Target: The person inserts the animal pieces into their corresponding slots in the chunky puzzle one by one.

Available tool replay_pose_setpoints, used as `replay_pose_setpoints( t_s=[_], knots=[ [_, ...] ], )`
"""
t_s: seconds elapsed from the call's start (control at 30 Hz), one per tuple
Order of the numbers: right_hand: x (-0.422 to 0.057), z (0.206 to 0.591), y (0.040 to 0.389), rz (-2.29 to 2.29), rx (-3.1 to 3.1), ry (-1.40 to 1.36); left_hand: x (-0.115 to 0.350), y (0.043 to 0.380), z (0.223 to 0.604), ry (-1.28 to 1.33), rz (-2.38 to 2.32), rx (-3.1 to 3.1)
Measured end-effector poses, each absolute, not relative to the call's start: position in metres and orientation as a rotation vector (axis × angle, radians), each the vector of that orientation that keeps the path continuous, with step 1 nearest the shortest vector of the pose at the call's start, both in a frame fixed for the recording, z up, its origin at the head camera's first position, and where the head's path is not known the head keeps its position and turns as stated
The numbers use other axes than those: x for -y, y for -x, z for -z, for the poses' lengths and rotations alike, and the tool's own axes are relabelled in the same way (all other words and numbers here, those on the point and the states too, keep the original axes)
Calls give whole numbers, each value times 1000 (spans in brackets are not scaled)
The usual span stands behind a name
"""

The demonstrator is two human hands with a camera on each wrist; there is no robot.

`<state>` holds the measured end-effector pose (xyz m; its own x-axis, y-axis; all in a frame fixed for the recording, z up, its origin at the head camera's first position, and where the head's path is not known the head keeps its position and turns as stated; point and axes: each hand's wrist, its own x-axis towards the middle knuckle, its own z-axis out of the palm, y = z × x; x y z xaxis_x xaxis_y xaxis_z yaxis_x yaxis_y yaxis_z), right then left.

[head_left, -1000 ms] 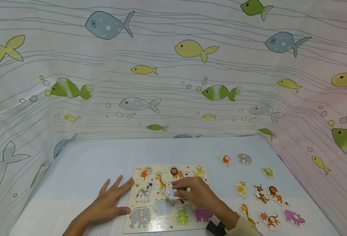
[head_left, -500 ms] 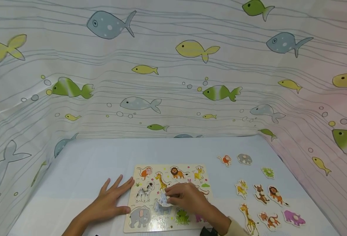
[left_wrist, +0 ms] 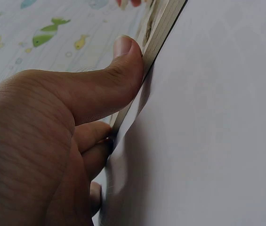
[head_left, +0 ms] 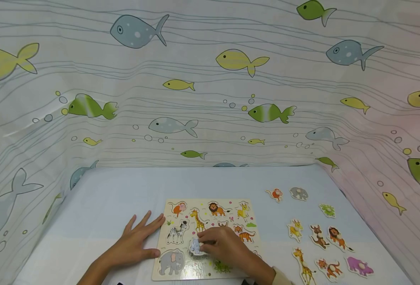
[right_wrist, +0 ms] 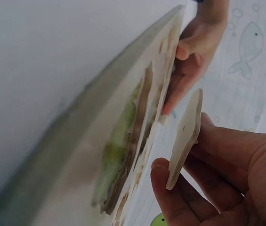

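Observation:
A wooden animal puzzle board lies on the white table, with printed animal-shaped recesses. My left hand rests flat at the board's left side, fingers spread. In the left wrist view its thumb touches the board's edge. My right hand pinches a pale blue-grey animal puzzle piece over the similarly coloured recess in the board's middle. From the right wrist, the puzzle piece appears edge-on and tilted between thumb and fingers, apart from the board. My right hand hides several recesses at the lower right.
Loose puzzle pieces lie right of the board: a monkey, grey elephant, green frog, yellow antelope-like animal, kangaroo, lion, giraffe, tiger and purple hippo. A fish-print curtain surrounds the table.
My right hand has carried the puzzle piece leftward and down, from right of the giraffe recess to over the blue-grey one. The left hand has stayed at the board's edge.

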<state>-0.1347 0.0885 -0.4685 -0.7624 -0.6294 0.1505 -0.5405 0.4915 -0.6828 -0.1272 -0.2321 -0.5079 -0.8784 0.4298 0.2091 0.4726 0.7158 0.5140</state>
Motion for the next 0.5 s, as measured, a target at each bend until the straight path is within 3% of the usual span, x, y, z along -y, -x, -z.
replay_pose_setpoints(
  t_s=[0.5],
  knots=[
    [-85,473,134,1018,-2678,1091,229,126,503,717,890,2894]
  ],
)
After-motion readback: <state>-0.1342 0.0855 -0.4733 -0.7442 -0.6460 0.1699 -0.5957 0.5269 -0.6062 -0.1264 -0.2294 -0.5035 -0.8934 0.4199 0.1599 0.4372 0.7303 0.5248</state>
